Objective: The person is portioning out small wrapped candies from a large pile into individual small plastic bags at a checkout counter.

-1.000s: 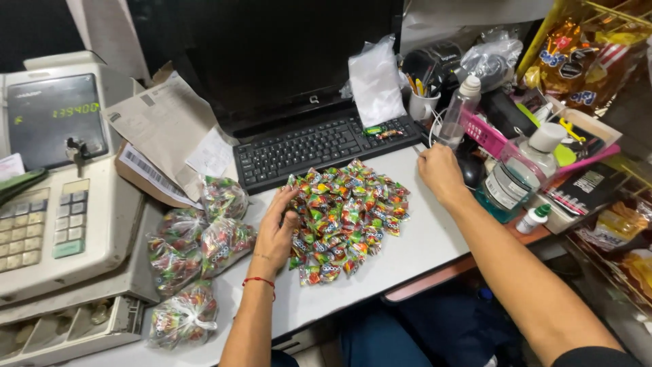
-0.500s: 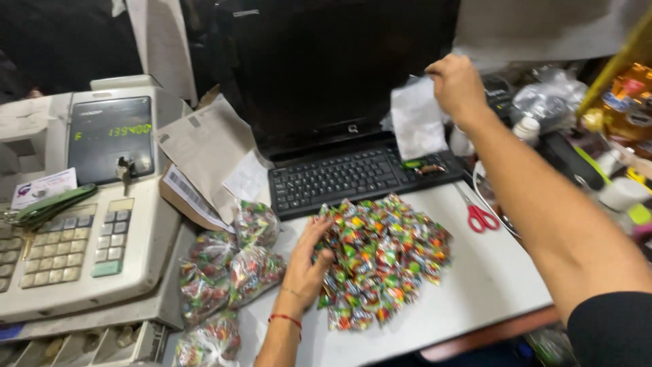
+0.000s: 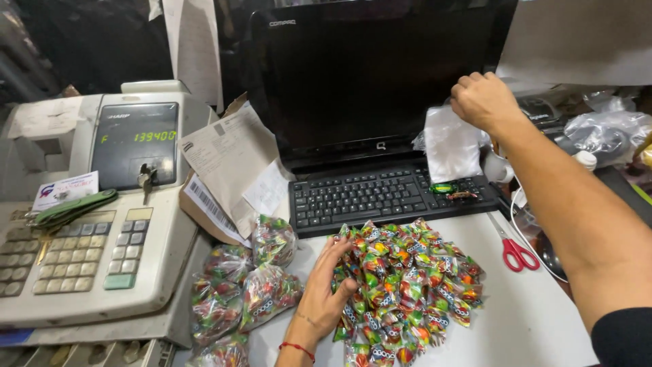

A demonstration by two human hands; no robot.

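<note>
1. Head view, looking down on a cluttered white counter (image 3: 536, 326): a loose heap of small, bright wrapped candies (image 3: 407, 289) lies at lower centre, just in front of a black laptop (image 3: 380, 109).
2. The left hand (image 3: 326, 295) lies flat on the left edge of that heap, fingers spread and open, closed on nothing; a red string circles the wrist.
3. The right hand (image 3: 483, 100) is up at the right of the frame, beside the laptop screen, fingers curled and pinching the top of a small clear plastic bag (image 3: 451, 143) that hangs down over the keyboard's right end.
4. Left of the heap, near the left hand, sit several filled bags of candies (image 3: 244, 292), bunched together at the lower left.
5. A beige cash register (image 3: 95, 217) fills the left side, with papers (image 3: 227, 163) leaning between it and the laptop.
6. Red-handled scissors (image 3: 516, 250) lie on the counter right of the heap, under the right forearm.
</note>
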